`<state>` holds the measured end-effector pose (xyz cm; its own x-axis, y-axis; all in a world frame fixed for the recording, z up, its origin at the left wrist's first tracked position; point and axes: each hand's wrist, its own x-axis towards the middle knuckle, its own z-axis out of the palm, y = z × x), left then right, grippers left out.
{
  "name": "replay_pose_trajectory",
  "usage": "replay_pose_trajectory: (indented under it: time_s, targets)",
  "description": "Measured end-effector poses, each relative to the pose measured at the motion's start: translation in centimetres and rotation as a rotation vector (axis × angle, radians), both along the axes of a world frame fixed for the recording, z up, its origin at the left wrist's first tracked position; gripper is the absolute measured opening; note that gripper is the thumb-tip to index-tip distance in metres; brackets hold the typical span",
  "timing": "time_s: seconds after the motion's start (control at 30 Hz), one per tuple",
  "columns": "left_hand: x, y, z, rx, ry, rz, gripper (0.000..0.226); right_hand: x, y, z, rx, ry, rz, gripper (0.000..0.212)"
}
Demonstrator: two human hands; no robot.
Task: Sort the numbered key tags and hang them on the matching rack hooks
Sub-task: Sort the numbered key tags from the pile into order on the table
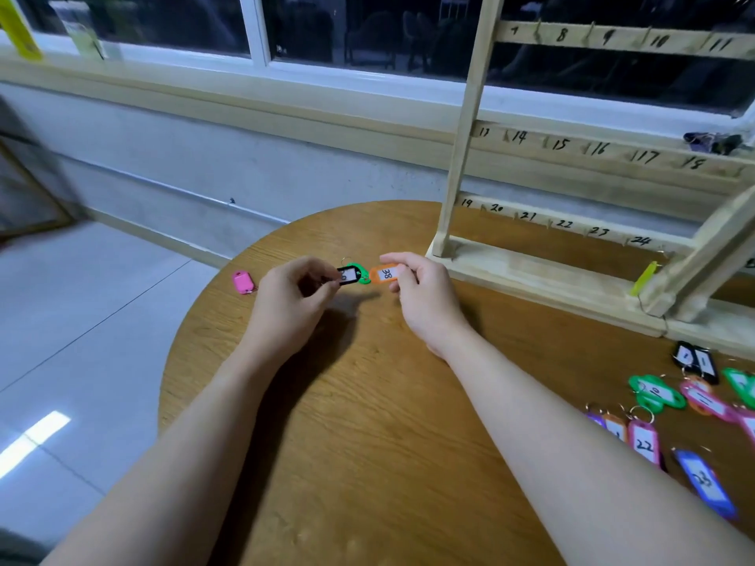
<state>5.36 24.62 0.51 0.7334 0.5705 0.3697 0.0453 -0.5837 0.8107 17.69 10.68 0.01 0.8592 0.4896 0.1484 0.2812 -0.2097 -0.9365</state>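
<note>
My right hand (421, 296) pinches an orange key tag (384, 274) whose label reads 38, held just above the round wooden table (367, 422). My left hand (292, 296) pinches a black key tag (348, 275) by its end. A green tag (363, 275) shows between the two, partly hidden behind the black one. The wooden rack (572, 149) stands at the back right, with hand-written numbers and small hooks on its rails. A pink tag (243, 282) lies alone near the table's left edge. Several more tags (674, 410) lie at the right.
A yellow-green tag (644, 277) leans on the rack's base. The rack's base board (531, 279) runs along the table behind my right hand. Beyond the table's left edge is a tiled floor (81, 320), and a window ledge (245, 91) runs along the wall behind.
</note>
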Motion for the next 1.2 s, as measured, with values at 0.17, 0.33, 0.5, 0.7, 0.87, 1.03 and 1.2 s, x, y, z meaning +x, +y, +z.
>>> replay_pose_trajectory:
  time_s: [0.17,0.33,0.5,0.7,0.87,1.03,1.2]
  targets:
    - [0.0,0.2,0.1,-0.127,0.003,-0.018,0.020,-0.3,0.1,-0.1,-0.032,-0.028,0.029,0.035]
    - [-0.2,0.1,0.7,-0.230,-0.007,-0.053,0.015,-0.4,-0.1,0.0,-0.028,-0.026,0.034,0.026]
    - [-0.3,-0.4,0.7,-0.261,0.096,-0.162,0.012,-0.7,-0.4,0.4,-0.006,-0.008,0.050,0.020]
    - [-1.3,-2.6,1.4,-0.194,0.177,-0.231,0.017,-1.1,-3.9,3.1,-0.090,-0.075,0.095,0.018]
    - [-1.5,-7.0,2.7,-0.223,0.092,-0.254,0.017,-0.9,-13.0,9.1,-0.048,-0.096,0.086,0.015]
    - [-0.4,-12.7,4.9,-0.111,0.055,-0.313,0.033,-0.9,-23.4,11.6,-0.111,-0.145,-0.032,0.020]
    - [1.7,-18.8,5.7,0.068,0.149,-0.376,0.023,-2.6,-30.2,10.5,-0.134,-0.100,-0.156,0.018]
